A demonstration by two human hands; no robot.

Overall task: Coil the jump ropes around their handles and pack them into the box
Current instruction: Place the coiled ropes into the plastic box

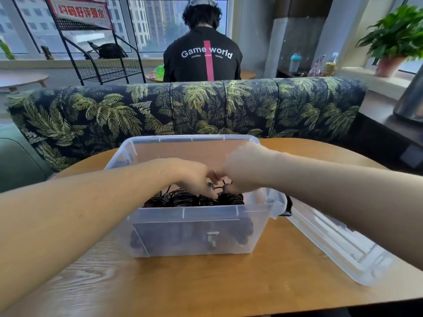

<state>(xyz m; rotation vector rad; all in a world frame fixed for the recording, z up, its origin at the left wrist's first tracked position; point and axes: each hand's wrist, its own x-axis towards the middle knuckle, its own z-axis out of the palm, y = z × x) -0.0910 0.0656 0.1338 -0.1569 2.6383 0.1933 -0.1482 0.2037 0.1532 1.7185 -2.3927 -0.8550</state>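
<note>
A clear plastic box (pixel 196 219) stands on the round wooden table (pixel 206 282). Several black jump ropes (pixel 183 200), coiled around their handles, lie packed in its near half. Both my hands reach down into the box from above. My left hand (pixel 194 177) has its fingers curled onto the coils, and a black cord shows between the fingertips. My right hand (pixel 238 170) is blurred and bent down over the rightmost coil (pixel 231 197), its fingers hidden behind the wrist. The two hands nearly touch.
The box's clear lid (pixel 338 245) lies on the table to the right, with a black strap end (pixel 288 207) beside it. A leaf-patterned sofa back (pixel 183 106) rises behind the table. A person in a black shirt (pixel 202 60) sits beyond it, facing away.
</note>
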